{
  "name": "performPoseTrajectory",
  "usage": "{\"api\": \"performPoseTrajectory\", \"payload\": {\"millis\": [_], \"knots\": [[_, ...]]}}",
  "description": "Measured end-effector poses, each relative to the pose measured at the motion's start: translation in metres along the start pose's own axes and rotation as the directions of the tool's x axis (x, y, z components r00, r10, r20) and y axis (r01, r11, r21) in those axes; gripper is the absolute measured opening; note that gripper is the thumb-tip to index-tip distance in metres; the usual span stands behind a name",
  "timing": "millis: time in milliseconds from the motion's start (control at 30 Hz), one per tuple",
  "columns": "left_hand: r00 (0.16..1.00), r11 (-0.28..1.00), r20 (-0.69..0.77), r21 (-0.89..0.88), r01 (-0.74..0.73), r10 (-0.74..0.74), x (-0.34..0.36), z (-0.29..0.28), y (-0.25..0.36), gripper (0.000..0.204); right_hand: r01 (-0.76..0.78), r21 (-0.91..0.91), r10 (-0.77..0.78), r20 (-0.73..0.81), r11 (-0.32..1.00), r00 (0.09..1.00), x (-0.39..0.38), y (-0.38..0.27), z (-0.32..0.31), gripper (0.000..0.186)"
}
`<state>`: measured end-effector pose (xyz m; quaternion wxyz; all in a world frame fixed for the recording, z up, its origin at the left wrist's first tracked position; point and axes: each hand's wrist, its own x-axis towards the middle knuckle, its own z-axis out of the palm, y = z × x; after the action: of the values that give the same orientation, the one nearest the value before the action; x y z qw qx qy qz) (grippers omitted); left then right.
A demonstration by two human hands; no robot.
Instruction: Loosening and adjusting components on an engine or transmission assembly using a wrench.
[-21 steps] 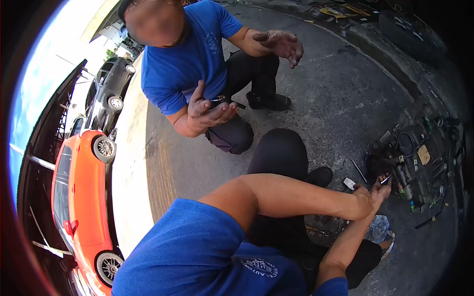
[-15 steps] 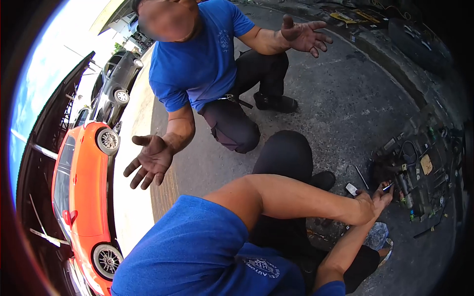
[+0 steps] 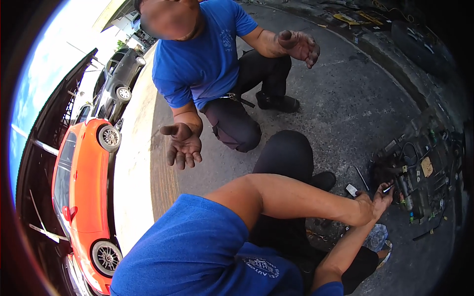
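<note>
My right hand (image 3: pixel 382 197) is closed, its fingertips pinching a small thin shiny piece (image 3: pixel 387 189) beside a dark mechanical assembly (image 3: pixel 417 180). Against the right hand and wrist lies my left hand (image 3: pixel 364 207); its fingers are mostly hidden, so its grip does not show. A small whitish block (image 3: pixel 351 190) is close to the left hand, on the ground as far as I can see. Past it lies a slim metal rod (image 3: pixel 362 177). Below my hands sits a clear plastic bag (image 3: pixel 376 237).
A co-worker in a blue shirt (image 3: pixel 207 59) crouches across from me, both hands raised and open. A red car (image 3: pixel 86 182) and a dark grey car (image 3: pixel 118 74) stand at the left. Loose parts (image 3: pixel 355 19) lie along the far right edge of the concrete ground (image 3: pixel 340 93).
The co-worker's hands have drawn inward toward each other, with the fingers curling a little. My own hands have hardly moved, staying beside the assembly.
</note>
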<state>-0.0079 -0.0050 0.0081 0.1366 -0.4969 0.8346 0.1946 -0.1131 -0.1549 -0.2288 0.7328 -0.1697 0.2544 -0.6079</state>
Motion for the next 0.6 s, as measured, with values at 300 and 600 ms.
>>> {"api": "performPoseTrajectory", "payload": {"millis": [300, 600], "knots": [[0.998, 0.998, -0.009, 0.023, -0.057, 0.057, 0.001, 0.002, 0.0, 0.029, 0.08, -0.337, -0.115, -0.084, 0.938, 0.99, 0.008, 0.003, -0.013, 0.032], [0.999, 0.999, 0.033, 0.005, 0.032, -0.033, -0.007, 0.011, -0.011, 0.03, 0.202, -0.767, -0.092, 0.185, 0.609, 0.978, -0.045, 0.0, 0.073, 0.023]]}}
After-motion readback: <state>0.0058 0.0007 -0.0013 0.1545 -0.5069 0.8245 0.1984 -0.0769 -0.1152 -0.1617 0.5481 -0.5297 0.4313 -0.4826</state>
